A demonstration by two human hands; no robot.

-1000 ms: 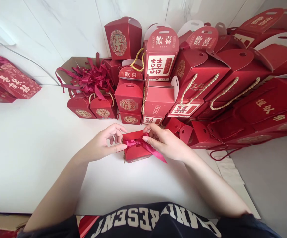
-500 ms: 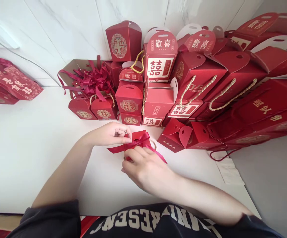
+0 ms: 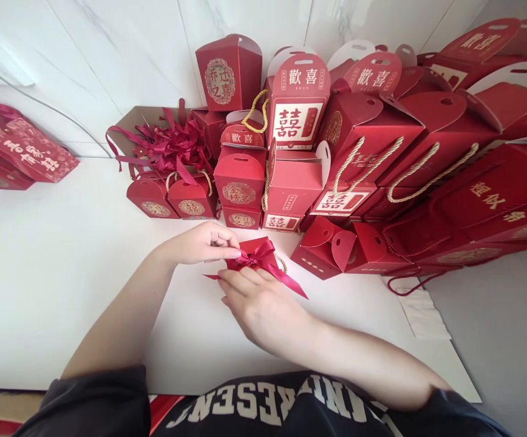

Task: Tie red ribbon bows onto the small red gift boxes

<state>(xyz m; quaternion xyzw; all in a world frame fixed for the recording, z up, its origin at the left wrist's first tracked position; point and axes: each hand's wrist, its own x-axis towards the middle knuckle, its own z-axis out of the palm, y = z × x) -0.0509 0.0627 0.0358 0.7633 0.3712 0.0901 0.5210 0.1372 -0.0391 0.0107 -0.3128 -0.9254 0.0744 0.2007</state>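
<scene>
A small red box [image 3: 255,244] stands on the white table in front of me, with a glossy red ribbon bow [image 3: 263,258] across its top and a twisted cord handle [image 3: 281,263] at its right side. One ribbon tail hangs to the lower right, another pokes out at the left. My left hand [image 3: 206,243] is closed, thumb and fingers pinching the bow's left loop. My right hand [image 3: 263,303] lies over the near side of the box, fingers together and pointing left at the bow's lower edge; what is under its fingertips is hidden.
Behind the box, stacked red gift boxes [image 3: 240,182] stand along the tiled wall. An open carton [image 3: 131,124] holds tangled ribbons [image 3: 176,142]. Red bags [image 3: 491,200] are at the right, a patterned box [image 3: 31,149] at the far left. White tissue [image 3: 425,312] lies near the right edge.
My right hand's fingers have straightened and shifted left. The left ribbon tail shows less. My left hand has moved slightly up, now pinching the left loop.
</scene>
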